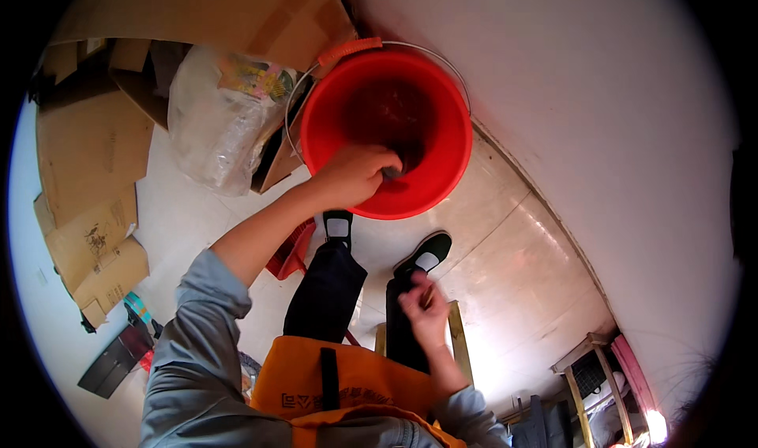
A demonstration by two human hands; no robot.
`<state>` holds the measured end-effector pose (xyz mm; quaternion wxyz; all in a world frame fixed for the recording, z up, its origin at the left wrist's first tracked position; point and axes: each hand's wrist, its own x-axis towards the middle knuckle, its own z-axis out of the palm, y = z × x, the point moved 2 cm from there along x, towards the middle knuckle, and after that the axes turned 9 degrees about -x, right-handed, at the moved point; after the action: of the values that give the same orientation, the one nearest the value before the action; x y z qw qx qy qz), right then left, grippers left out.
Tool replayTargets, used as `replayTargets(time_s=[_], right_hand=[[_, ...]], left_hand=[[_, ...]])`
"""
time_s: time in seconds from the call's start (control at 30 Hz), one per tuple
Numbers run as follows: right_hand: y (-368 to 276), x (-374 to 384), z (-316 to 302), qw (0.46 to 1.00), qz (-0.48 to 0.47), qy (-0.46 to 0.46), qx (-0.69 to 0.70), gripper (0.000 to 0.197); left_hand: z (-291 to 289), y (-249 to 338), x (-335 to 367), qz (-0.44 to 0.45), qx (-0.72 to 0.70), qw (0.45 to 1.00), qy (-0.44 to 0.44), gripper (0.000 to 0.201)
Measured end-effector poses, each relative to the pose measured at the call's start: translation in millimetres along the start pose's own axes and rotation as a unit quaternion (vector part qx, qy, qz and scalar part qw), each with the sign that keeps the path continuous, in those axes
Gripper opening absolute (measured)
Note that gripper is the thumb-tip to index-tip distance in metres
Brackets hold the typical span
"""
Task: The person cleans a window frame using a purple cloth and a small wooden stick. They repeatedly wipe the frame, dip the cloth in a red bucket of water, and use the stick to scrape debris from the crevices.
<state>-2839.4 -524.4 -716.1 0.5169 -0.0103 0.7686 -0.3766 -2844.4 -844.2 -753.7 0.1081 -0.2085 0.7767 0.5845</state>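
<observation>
A red bucket (462, 144) stands on the floor before me, with a wire handle and an orange grip (350, 50). Its inside is dark and partly shaded, so what lies at the bottom is hard to make out. My left hand (354, 176) reaches over the near rim, fingers closed around a small dark grey object (391, 172) whose kind I cannot tell. Lower down, above my right leg, my right hand (427, 312) is curled around a small brownish thing (427, 296), slightly blurred. An orange apron (316, 363) covers my lap.
Cardboard boxes (95, 156) and a clear plastic bag (209, 132) stand left of the bucket. A white wall (600, 132) rises on the right. A red dustpan-like object (292, 251) lies beside my left leg. A wooden rack (580, 393) stands at lower right.
</observation>
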Motion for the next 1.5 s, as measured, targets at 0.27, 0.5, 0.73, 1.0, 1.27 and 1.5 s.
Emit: replayTargets(time_s=[0.27, 0.5, 0.73, 1.0, 1.27, 1.5], right_hand=[[-124.7, 133.9, 29.6, 0.945, -0.319, 0.064, -0.019, 0.091], [-196.2, 184.7, 43.7, 0.873, -0.412, 0.026, -0.259, 0.052], [-145.1, 218.5, 6.6, 0.956, -0.27, -0.068, -0.095, 0.029], [-162.5, 158.7, -20.5, 0.963, -0.223, -0.154, -0.011, 0.029], [-188.8, 143.8, -26.4, 0.935, -0.208, -0.147, 0.247, 0.022], [-197.7, 162.1, -18.1, 0.927, -0.252, -0.071, 0.268, 0.015]], left_hand=[[-70.8, 143.2, -51.1, 0.13, -0.285, 0.949, -0.029, 0.035], [-78.1, 128.0, -55.5, -0.003, -0.366, 0.93, -0.031, 0.031], [-70.6, 26.4, -37.7, -0.077, -0.383, 0.889, 0.24, 0.03], [-3.5, -37.8, 25.5, 0.015, -0.196, 0.959, 0.206, 0.037], [42.5, -37.8, 36.3, -0.176, -0.509, 0.842, 0.027, 0.052], [61.6, -43.0, 17.3, -0.084, -0.712, 0.696, 0.021, 0.064]])
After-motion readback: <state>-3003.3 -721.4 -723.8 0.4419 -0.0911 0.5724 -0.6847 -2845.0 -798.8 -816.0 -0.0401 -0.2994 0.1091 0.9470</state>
